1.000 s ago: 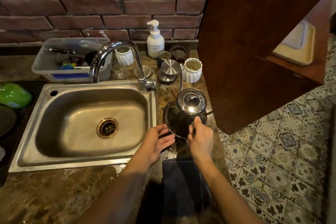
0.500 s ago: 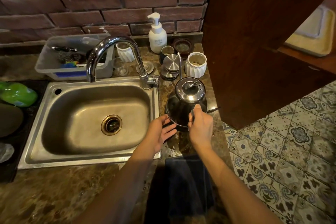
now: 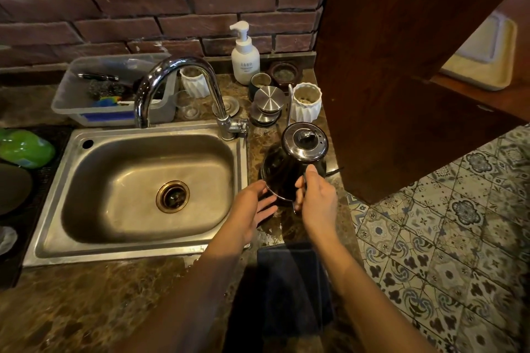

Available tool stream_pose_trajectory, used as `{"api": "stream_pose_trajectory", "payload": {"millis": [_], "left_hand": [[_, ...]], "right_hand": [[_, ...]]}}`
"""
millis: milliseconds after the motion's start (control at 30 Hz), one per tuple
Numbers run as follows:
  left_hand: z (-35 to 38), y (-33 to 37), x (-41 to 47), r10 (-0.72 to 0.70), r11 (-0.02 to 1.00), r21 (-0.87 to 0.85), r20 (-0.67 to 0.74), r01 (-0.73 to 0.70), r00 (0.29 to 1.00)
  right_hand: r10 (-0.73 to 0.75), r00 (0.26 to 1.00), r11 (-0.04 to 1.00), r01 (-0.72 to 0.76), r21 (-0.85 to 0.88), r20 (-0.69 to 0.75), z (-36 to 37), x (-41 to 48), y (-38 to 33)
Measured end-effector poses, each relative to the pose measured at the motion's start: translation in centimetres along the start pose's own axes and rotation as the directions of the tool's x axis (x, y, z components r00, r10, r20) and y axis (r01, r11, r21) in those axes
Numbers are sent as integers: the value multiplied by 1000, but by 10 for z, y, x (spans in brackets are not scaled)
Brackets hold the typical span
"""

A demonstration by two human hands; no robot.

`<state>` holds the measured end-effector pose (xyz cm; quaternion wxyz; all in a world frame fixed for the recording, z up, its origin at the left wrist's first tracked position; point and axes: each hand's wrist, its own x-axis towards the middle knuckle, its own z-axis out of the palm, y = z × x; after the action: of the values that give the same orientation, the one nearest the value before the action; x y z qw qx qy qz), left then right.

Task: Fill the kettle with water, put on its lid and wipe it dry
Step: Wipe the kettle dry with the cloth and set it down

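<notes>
Steel kettle [image 3: 284, 172], lid [image 3: 305, 140] on, in right hand [image 3: 319, 205] beside sink [image 3: 114, 186]

Home kitchen, steel sink [image 3: 86, 209], faucet [image 3: 183, 77], soap dispenser [image 3: 245, 59]

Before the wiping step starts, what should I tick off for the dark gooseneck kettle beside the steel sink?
1. Shiny steel lid seated on dark gooseneck kettle: ok.
2. Right hand grips the kettle: ok.
3. Dark cloth in hand: not ok; it lies on the counter edge, left hand open by the kettle.
4. Chrome tap off: ok, no stream shows.
5. Kettle filled: cannot tell.
</notes>
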<state>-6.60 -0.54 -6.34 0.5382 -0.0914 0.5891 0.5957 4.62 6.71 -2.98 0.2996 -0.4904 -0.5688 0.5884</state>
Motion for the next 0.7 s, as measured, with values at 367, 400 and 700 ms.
{"api": "stream_pose_trajectory", "payload": {"millis": [367, 400, 700], "left_hand": [[-5, -5, 6, 26, 999, 39, -26, -25, 999], [-5, -5, 7, 30, 999, 42, -23, -29, 999], [-3, -4, 9, 19, 997, 71, -58, -15, 998]], "right_hand": [[-23, 998, 1000, 23, 11, 66, 3, -5, 3], [-28, 997, 1000, 28, 3, 69, 5, -2, 2], [-38, 998, 999, 39, -17, 49, 11, 6, 13]]}}
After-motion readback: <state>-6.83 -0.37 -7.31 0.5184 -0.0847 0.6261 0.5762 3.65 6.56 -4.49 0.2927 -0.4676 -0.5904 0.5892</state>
